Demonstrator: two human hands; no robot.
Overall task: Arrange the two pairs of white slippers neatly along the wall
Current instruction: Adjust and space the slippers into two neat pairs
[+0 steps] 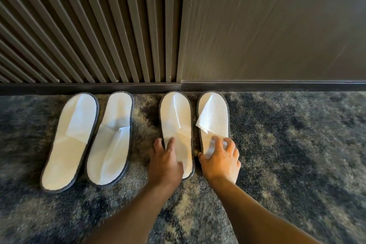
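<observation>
Four white slippers lay on the mottled carpet point(287, 144) with their far ends at the dark baseboard point(257, 86): the left pair point(89, 138) sat well left of the hands, leaning slightly rightward. The left hand point(165, 161) rested fingers spread on the near part of the third slipper point(175, 121), thumb on its sole, while the right hand point(220, 161) pressed curled fingertips on the near part of the rightmost slipper point(214, 117), whose flap stood folded up; neither hand clasped anything
</observation>
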